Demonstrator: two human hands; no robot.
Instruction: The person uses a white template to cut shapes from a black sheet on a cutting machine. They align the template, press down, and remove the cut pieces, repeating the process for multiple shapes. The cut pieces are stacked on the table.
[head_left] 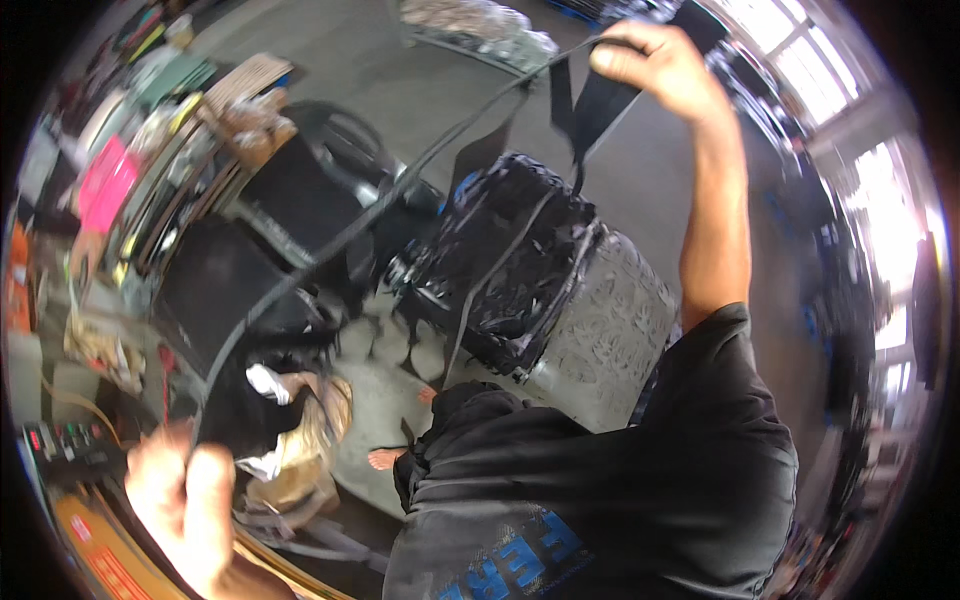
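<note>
A long, thin black strip (380,205) is stretched slantwise between my two hands. At the lower left, my left hand (180,500) is closed on one end, its thumb against the strip. My right hand (660,70) is raised at the upper right and pinches the other end between thumb and fingers. Flat black pieces (590,110) hang from the strip below my right hand. Under the strip lies a heap of shiny black scraps (510,250). Beside it is a grey surface (615,310) with leaf-like marks.
Black sheets (215,290) lie to the left. Piled boards and a pink sheet (108,185) stand behind them. A cardboard box (95,540) is at the lower left, near a small control box (65,445). A plastic-wrapped bundle (480,35) lies on the far floor. Bare feet (385,458) show below.
</note>
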